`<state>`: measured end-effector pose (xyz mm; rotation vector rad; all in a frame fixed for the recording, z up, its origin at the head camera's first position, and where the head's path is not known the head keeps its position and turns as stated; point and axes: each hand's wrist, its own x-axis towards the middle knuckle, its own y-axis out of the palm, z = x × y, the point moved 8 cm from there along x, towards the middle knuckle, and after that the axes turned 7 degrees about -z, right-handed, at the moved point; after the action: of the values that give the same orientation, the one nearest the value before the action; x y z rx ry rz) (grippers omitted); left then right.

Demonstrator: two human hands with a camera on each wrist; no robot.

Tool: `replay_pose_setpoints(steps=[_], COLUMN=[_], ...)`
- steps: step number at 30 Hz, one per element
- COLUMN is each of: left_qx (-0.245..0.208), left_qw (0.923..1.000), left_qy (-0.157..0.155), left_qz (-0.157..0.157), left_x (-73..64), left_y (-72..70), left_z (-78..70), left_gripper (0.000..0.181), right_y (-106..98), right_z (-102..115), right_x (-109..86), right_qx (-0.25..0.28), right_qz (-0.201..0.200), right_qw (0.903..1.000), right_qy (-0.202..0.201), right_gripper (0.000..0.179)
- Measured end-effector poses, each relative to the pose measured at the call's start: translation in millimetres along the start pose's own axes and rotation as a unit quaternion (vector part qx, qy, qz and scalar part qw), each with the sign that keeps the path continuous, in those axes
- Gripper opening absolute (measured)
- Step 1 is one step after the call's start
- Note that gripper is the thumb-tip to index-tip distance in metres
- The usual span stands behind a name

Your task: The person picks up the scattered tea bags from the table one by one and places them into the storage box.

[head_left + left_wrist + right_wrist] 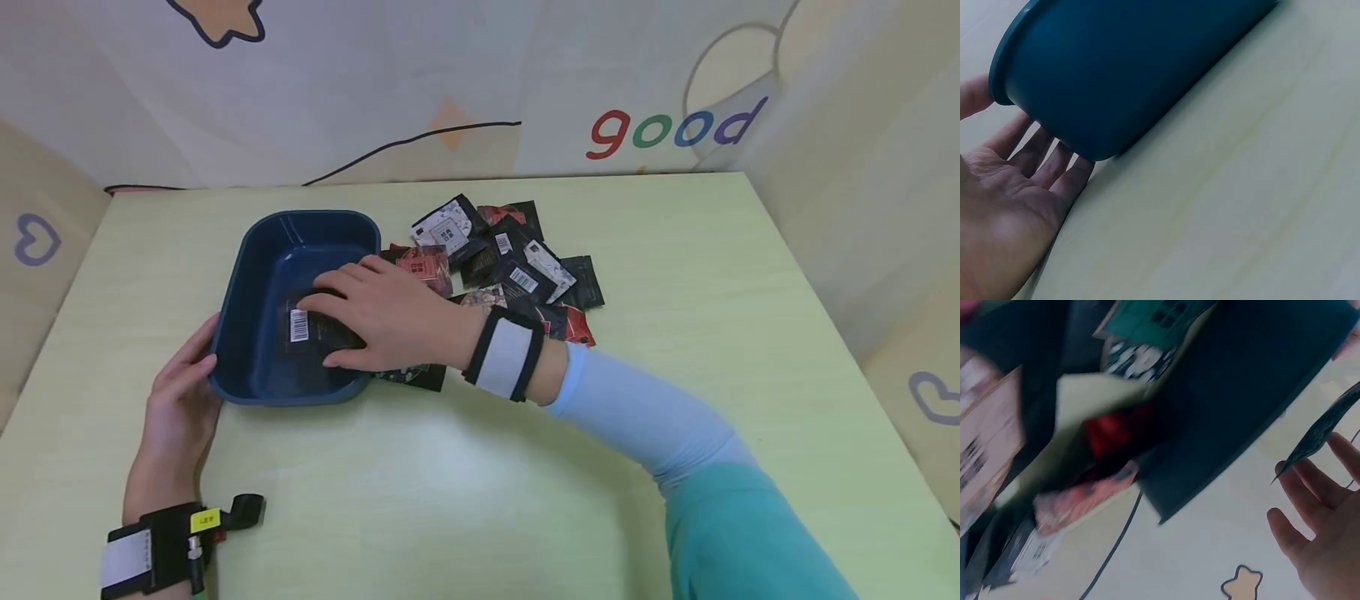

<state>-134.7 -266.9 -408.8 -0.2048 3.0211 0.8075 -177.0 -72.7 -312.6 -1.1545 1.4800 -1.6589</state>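
Note:
A deep blue plastic basin (247, 275) stands at the left of the table. My left hand (180, 392) rests against its left side; in the left wrist view the fingers lie along the outer wall and the thumb is at the rim. My right hand (397, 312) is over the basin, fingers spread. Right under its fingertips, a dark flat packet (1316, 434) shows tilted in the right wrist view. Inside the basin lies a black packet with a white barcode label (299, 325), partly covered by this hand.
To the right of the basin, several black, red and white-printed packets (517, 275) lie in a loose overlapping pile. Another packet (423, 377) sits by the basin's front right corner. A patterned curtain (375, 83) stands behind the pale table (450, 500).

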Motion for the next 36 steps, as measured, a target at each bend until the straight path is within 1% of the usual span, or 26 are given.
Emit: replay_pose_setpoints(steps=[5, 8, 12, 14, 17, 21, 25, 28, 32, 36], left_qx=[0.019, 0.025, 0.032, 0.032, 0.023, 0.011, 0.002, -0.003, 0.005, 0.016], left_qw=[0.9997, 0.9994, 0.9991, 0.9991, 0.9995, 0.9997, 0.9998, 0.9999, 0.9999, 0.9998], left_qy=[-0.016, -0.023, -0.027, -0.027, -0.020, -0.009, -0.008, -0.007, -0.009, -0.014], left_qz=[-0.002, -0.005, -0.008, -0.007, 0.003, 0.019, 0.016, 0.013, 0.013, 0.002], left_x=[-0.3, -1.5, -3.0, -2.8, -1.6, -0.5, 0.2, 0.6, 0.7, 0.3], left_y=[-0.3, -1.4, -2.5, -2.4, -0.5, 1.7, 0.3, -0.7, -0.5, -1.2], left_z=[2.3, 3.7, 4.5, 4.3, 3.0, 2.1, 1.4, 1.2, 1.9, 1.7], left_gripper=[0.045, 0.045, 0.046, 0.046, 0.046, 0.045, 0.044, 0.043, 0.043, 0.043], right_y=[17.7, 25.4, 30.6, 31.9, 33.3, 32.1, 23.8, 13.2, 2.4, 2.4], right_z=[12.8, 16.6, 17.7, 16.4, 13.0, 7.4, -3.3, -18.0, -43.1, -64.4], right_x=[15.9, 20.6, 23.5, 24.2, 24.8, 24.8, 23.9, 19.6, 9.8, -0.3], right_qx=[0.009, 0.015, 0.021, 0.021, 0.021, 0.025, 0.031, 0.042, 0.068, 0.095], right_qz=[0.022, 0.031, 0.038, 0.044, 0.057, 0.053, 0.026, 0.011, 0.008, 0.008], right_qw=[0.9997, 0.9993, 0.9988, 0.9984, 0.9974, 0.9972, 0.9973, 0.9945, 0.9858, 0.9782], right_qy=[0.005, 0.011, 0.021, 0.029, 0.038, 0.046, 0.061, 0.095, 0.154, 0.184], right_gripper=[0.070, 0.070, 0.072, 0.073, 0.074, 0.071, 0.066, 0.063, 0.060, 0.053])
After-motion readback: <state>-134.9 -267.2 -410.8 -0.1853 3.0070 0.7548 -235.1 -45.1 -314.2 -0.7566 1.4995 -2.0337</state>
